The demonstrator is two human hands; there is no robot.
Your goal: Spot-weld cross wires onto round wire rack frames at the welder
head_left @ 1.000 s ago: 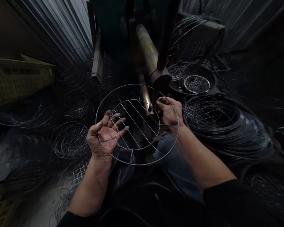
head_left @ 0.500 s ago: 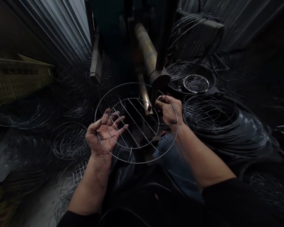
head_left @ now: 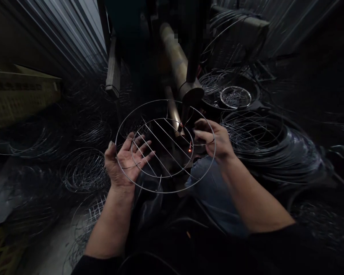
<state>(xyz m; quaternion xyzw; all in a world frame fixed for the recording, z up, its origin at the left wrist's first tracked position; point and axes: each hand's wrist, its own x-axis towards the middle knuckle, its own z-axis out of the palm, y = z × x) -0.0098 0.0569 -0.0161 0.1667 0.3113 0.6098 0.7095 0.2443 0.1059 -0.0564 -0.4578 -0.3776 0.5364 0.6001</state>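
Note:
A round wire rack (head_left: 163,148), made of two rings with straight cross wires and short spokes, is held tilted in front of me. My left hand (head_left: 125,165) supports its left side, thumb by the outer ring and fingers spread beneath the wires. At the right rim is my right hand (head_left: 219,141), its fingers curled together behind the outer ring; what they pinch, if anything, I cannot make out. The far part of the inner ring lies between the dark upper electrode (head_left: 184,112) and brass-coloured lower bar (head_left: 174,116) of a welding machine. An orange spark (head_left: 189,150) glows below that spot.
A thick metal cylinder (head_left: 176,57) reaches toward me from the machine. Wire hoops (head_left: 301,152) are stacked at right, before a dark pan (head_left: 256,95) holding wire pieces and a smaller round dish (head_left: 235,97). More wire rings (head_left: 84,170) and a yellow crate (head_left: 23,89) are at left.
My right hand has drawn back to the right and slightly down from the electrode. A spark has appeared. The rack and my left hand have hardly shifted; the camera view moved slightly.

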